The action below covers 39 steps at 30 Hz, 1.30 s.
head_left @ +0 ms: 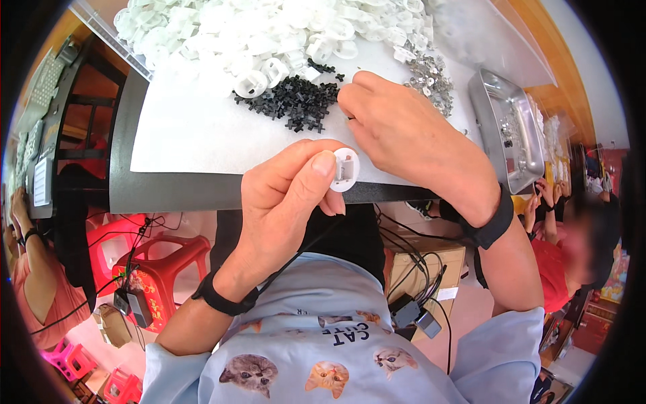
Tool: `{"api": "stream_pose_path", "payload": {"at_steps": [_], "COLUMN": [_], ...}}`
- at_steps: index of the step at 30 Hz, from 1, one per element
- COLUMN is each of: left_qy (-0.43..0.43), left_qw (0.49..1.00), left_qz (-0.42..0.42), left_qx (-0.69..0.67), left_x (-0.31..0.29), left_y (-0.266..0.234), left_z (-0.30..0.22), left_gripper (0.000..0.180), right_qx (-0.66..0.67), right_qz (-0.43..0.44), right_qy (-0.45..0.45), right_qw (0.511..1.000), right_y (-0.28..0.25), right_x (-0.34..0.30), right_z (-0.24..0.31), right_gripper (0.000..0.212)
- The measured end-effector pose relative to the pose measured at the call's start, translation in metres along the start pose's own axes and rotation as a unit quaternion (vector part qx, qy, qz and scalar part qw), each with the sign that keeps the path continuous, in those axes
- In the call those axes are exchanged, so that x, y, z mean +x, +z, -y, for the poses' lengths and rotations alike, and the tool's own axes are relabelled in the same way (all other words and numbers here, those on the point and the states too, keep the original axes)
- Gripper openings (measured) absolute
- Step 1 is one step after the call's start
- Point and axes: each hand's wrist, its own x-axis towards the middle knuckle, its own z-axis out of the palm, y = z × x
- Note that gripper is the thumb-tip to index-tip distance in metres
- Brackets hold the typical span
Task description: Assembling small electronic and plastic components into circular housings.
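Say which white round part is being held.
The white round part pinched in the left hand; the others lie in the heap beyond the black pieces.

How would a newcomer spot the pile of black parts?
Find the white sheet on the table. Left of the right hand, just in front of the white parts, lies the pile of black parts. Small cross-shaped pieces make it the only dark heap.

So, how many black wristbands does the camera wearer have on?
2: the left wristband, just behind the left hand, and the right wristband, just behind the right hand.
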Motion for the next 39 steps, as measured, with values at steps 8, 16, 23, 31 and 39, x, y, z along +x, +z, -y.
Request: {"api": "stream_pose_path", "payload": {"at_steps": [8,16,23,31,39], "left_qy": [-0.008,-0.009,-0.014,-0.021,-0.034], "left_qw": [0.998,1.0,1.0,0.999,0.997], "left_qz": [-0.025,-0.006,-0.013,-0.025,-0.039], "left_qx": [-0.057,-0.008,-0.014,-0.019,-0.061], "left_x": [0.0,0.0,0.002,0.003,0.004], "left_y": [0.001,-0.002,0.0,-0.001,0.002], "left_z": [0.002,0.0,0.0,0.0,-0.002], "left_gripper": [0.03,0.036,0.037,0.036,0.032], "right_qx": [-0.002,0.075,0.477,0.69,0.761], "right_qz": [-0.026,-0.036,-0.031,-0.001,0.012], "right_qy": [-0.005,0.029,0.191,0.213,0.186], "right_qw": [1.0,0.996,0.858,0.692,0.621], "right_y": [0.005,-0.005,-0.012,-0.01,-0.001], "right_x": [0.002,-0.023,-0.032,-0.039,-0.045], "right_z": [0.006,-0.005,0.004,0.0,-0.005], "right_gripper": [0.012,0.007,0.01,0.014,0.018]}}
